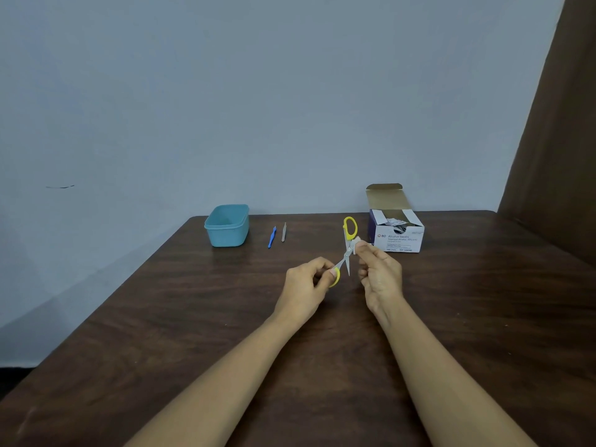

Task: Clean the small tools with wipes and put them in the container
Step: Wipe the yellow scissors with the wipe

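Yellow-handled scissors (349, 229) are held spread open above the middle of the dark wooden table (161, 317). My left hand (306, 285) grips the lower yellow handle. My right hand (380, 274) pinches a small white wipe (355, 245) against one blade near the pivot. A teal plastic container (227, 225) stands at the far left of the table. Between it and the scissors lie a small blue tool (272, 237) and a thin grey tool (283, 232), side by side.
An open box of alcohol swabs (398, 233) stands at the far right of the table, its flap up, just behind my right hand. A pale wall runs behind the table's far edge. A brown curtain (554, 140) hangs at the right.
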A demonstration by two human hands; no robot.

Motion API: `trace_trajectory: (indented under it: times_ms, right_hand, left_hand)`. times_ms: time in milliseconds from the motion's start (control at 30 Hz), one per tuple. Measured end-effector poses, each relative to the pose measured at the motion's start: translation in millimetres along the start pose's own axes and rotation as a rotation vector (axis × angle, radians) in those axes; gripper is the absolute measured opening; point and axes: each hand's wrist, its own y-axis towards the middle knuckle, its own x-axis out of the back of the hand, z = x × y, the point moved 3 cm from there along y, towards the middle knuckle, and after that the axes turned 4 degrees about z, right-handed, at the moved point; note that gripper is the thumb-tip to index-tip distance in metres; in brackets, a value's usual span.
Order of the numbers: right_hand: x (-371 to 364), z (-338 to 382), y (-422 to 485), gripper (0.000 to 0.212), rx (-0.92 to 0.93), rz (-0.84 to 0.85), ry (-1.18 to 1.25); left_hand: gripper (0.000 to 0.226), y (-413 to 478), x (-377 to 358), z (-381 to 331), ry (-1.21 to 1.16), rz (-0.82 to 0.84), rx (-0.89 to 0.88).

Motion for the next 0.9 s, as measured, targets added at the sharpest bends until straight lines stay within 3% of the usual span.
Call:
trace_trajectory:
  times_ms: [267,600,900]
  right_hand:
    - [-0.7,0.3,-3.2,0.023,0.003,-0.028,-0.089]
    - [-7.8,-0.2,-6.9,0.016,0.018,0.133,-0.23]
    - [-5.4,0.4,-7.3,0.004,0.01,0.066,-0.194]
  left_hand:
    - [0.015,0.5,-0.3,2.2,0.0,-0.003,0.002]
    - [0.015,1.0,3.3,3.6,0.022,-0.071,0.008]
    - [0.016,2.1,2.7,2.6,0.051,-0.093,0.01]
